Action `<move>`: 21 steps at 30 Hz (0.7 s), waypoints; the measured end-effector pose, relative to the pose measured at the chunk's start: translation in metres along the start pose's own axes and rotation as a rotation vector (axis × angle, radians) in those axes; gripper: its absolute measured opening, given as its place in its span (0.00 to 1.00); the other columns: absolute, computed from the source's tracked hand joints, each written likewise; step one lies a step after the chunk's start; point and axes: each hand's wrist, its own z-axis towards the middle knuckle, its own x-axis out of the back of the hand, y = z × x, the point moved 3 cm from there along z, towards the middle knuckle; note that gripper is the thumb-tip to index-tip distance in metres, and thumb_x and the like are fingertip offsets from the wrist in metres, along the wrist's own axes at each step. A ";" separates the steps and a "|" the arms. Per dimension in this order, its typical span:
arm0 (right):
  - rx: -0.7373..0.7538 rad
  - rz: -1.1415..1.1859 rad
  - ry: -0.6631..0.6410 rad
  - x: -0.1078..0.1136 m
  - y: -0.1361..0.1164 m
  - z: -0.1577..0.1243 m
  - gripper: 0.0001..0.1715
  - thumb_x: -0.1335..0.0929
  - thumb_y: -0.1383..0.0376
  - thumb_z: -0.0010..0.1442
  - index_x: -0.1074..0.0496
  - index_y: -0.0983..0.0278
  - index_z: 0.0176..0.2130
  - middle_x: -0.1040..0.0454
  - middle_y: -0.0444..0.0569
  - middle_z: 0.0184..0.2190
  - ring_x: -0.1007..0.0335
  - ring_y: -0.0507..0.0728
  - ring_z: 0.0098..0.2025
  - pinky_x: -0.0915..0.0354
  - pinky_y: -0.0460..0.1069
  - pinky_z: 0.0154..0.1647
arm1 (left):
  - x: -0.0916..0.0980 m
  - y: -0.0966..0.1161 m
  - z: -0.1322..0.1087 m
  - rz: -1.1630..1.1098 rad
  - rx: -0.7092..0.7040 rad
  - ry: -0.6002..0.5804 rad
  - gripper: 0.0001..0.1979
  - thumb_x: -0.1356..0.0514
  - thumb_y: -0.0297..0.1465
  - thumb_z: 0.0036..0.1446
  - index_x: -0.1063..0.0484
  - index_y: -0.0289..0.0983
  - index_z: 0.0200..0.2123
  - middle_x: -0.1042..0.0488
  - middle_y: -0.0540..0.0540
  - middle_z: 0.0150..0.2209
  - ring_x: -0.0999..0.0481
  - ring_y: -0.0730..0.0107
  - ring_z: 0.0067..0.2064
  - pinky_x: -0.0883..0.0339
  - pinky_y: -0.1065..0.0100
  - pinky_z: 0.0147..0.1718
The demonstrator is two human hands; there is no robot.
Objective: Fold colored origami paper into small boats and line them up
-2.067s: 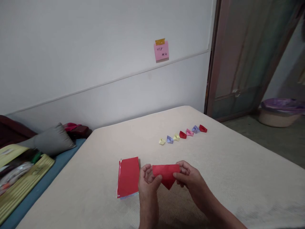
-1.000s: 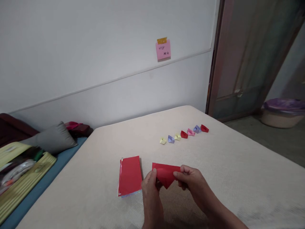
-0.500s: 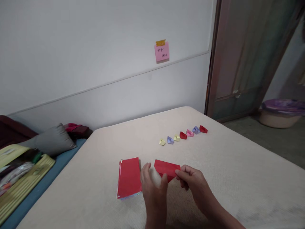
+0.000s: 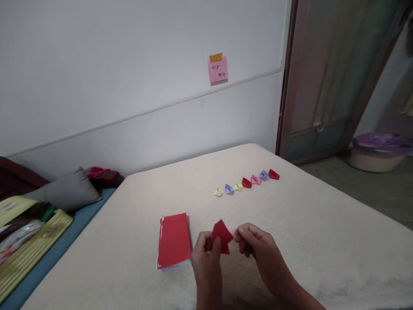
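A small folded red paper (image 4: 222, 235) is held just above the cream table (image 4: 309, 241). My left hand (image 4: 206, 258) pinches its lower left part between thumb and fingers. My right hand (image 4: 256, 247) is curled beside the paper's right edge, fingertips close to it; whether they touch it I cannot tell. A stack of paper sheets with a red one on top (image 4: 173, 241) lies on the table just left of my left hand.
Several small folded paper pieces (image 4: 247, 183) in yellow, purple, red and pink lie in a row further back. A pink note (image 4: 218, 69) is stuck on the wall. Cushions and clutter (image 4: 38, 215) sit at the left; a door and basin (image 4: 379, 150) at the right.
The red paper was a wide strip with a point below, held at both ends. Now it is folded narrower and stands in my left hand's pinch, my right hand drawn slightly off.
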 end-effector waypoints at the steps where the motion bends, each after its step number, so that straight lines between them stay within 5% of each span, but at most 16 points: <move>1: -0.010 -0.005 0.036 0.002 0.001 0.001 0.16 0.35 0.56 0.58 0.33 0.64 0.24 0.34 0.42 0.19 0.42 0.51 0.24 0.46 0.46 0.26 | 0.000 -0.001 0.001 -0.142 0.107 -0.038 0.05 0.35 0.31 0.46 0.29 0.37 0.25 0.29 0.49 0.24 0.32 0.68 0.27 0.39 0.69 0.30; 6: -0.089 0.079 -0.094 -0.007 0.005 0.003 0.11 0.32 0.59 0.54 0.32 0.62 0.37 0.28 0.45 0.31 0.35 0.54 0.34 0.40 0.48 0.35 | -0.005 0.002 -0.001 -0.573 0.345 -0.084 0.06 0.37 0.29 0.47 0.31 0.36 0.30 0.25 0.47 0.28 0.28 0.70 0.29 0.35 0.68 0.33; 11: -0.078 0.049 -0.188 -0.018 0.003 -0.003 0.09 0.32 0.67 0.49 0.31 0.64 0.35 0.28 0.44 0.26 0.35 0.53 0.29 0.41 0.47 0.30 | -0.010 0.002 -0.007 -0.598 0.330 -0.083 0.04 0.38 0.28 0.49 0.31 0.35 0.29 0.26 0.48 0.26 0.28 0.72 0.27 0.35 0.69 0.30; 16: -0.033 0.131 -0.260 -0.020 -0.005 -0.004 0.19 0.34 0.74 0.41 0.32 0.63 0.37 0.28 0.45 0.31 0.33 0.55 0.35 0.39 0.47 0.33 | -0.009 -0.001 -0.006 -0.642 0.330 -0.009 0.05 0.37 0.28 0.48 0.30 0.35 0.32 0.25 0.48 0.30 0.27 0.73 0.30 0.34 0.70 0.32; 21: -0.031 -0.011 -0.168 -0.019 -0.001 -0.001 0.08 0.33 0.70 0.46 0.31 0.63 0.31 0.31 0.42 0.22 0.37 0.53 0.27 0.42 0.46 0.27 | -0.013 0.002 -0.011 -0.681 0.363 -0.070 0.05 0.38 0.26 0.49 0.31 0.36 0.31 0.25 0.48 0.29 0.26 0.71 0.29 0.33 0.68 0.32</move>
